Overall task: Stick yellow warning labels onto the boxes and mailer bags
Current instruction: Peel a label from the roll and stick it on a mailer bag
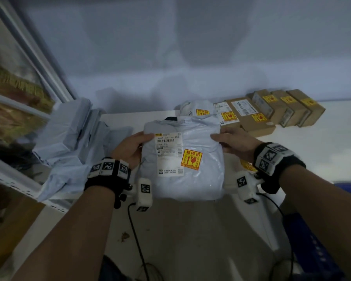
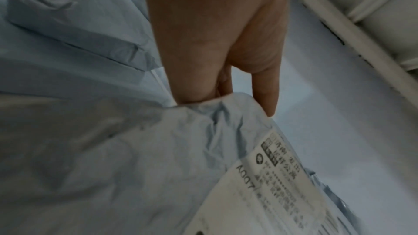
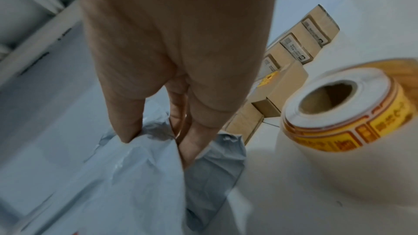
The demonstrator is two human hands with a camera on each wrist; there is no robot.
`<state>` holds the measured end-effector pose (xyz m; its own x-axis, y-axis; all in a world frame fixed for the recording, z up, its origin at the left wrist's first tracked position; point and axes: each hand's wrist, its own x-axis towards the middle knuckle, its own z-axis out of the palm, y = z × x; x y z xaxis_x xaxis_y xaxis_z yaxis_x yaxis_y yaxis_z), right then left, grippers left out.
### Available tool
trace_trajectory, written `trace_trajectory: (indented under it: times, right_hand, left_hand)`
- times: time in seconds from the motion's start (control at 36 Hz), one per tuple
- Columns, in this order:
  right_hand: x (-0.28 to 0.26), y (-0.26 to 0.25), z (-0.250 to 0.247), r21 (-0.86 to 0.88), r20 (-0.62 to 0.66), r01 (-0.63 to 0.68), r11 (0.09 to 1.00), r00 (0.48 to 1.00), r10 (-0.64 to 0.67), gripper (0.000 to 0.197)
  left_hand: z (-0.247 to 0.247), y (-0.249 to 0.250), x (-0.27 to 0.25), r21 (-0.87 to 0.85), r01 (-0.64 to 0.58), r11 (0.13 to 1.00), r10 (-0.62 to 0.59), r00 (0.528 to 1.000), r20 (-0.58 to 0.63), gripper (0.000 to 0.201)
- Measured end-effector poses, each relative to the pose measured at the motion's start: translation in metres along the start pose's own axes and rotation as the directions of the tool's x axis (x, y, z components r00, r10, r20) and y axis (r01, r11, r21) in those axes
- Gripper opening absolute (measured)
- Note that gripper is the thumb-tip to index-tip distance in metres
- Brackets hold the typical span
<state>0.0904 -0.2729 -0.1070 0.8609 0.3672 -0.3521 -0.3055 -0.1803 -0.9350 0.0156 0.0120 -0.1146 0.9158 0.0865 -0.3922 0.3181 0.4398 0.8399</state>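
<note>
Over table (image 1: pixel 118 118), mailer bag (image 1: pixel 201 179) between fingers (image 1: pixel 219 137).

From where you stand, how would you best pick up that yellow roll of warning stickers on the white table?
Grip the yellow roll of warning stickers across its round outer wall, coming from above. It lies flat on the white table, hollow core facing up, so the curved sides are free. The right hand is nearest, but it now holds the grey mailer bag.

White table (image 1: pixel 130 118), bearing a labelled mailer bag (image 1: pixel 197 108) at the far edge, cardboard boxes (image 1: pixel 272 107) in a row to its right, unlabelled mailer bags (image 1: pixel 69 142) piled at left, and a label roll (image 3: pixel 346 112) near the right edge.
</note>
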Motion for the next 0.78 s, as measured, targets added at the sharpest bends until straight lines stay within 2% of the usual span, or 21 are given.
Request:
trace_trajectory:
  times: [0.08,0.19,0.25,0.33,0.39,0.56,0.67,0.78]
  right_hand:
    - [-0.004,-0.005,-0.007,-0.016,-0.024,0.037,0.999,0.999,-0.037,0.019]
    - [-0.009,-0.006,-0.015,-0.024,-0.045,0.058,0.998,0.997,-0.059,0.012]
    - [-0.01,-0.006,-0.017,-0.037,-0.074,0.071,0.997,0.995,-0.073,0.015]
    - [-0.013,-0.01,-0.023,-0.069,-0.111,0.119,0.991,0.986,-0.126,0.052]
    - [-0.015,-0.01,-0.024,-0.065,-0.105,0.142,0.988,0.983,-0.148,0.061]
    - [-0.027,0.0,-0.032,-0.061,-0.143,0.188,0.98,0.97,-0.195,0.032]
    - [-0.034,0.013,-0.034,-0.053,-0.141,0.196,0.979,0.969,-0.202,0.026]
    - [-0.033,0.016,-0.033,-0.034,-0.125,0.199,0.979,0.971,-0.202,0.006]
  left_hand:
    - [0.008,0.001,0.001,-0.036,-0.016,0.999,0.016,1.0,-0.01,0.044]
    - [0.022,0.003,-0.002,-0.051,-0.034,0.998,0.034,0.999,0.016,0.04]
    - [0.028,0.005,-0.005,-0.052,-0.051,0.997,0.052,0.998,0.019,0.038]
    - [0.037,0.008,-0.01,-0.027,-0.055,0.998,0.055,0.998,-0.003,0.043]
    - [0.04,0.008,-0.013,-0.034,-0.027,0.999,0.027,1.0,-0.011,0.044]
    - [0.052,0.005,-0.027,-0.006,0.039,0.999,-0.039,0.998,0.042,0.034]
    - [0.057,0.011,-0.037,0.058,0.055,0.997,-0.059,0.996,0.064,0.032]
    - [0.055,0.013,-0.041,0.129,0.026,0.991,-0.028,1.0,0.012,0.025]
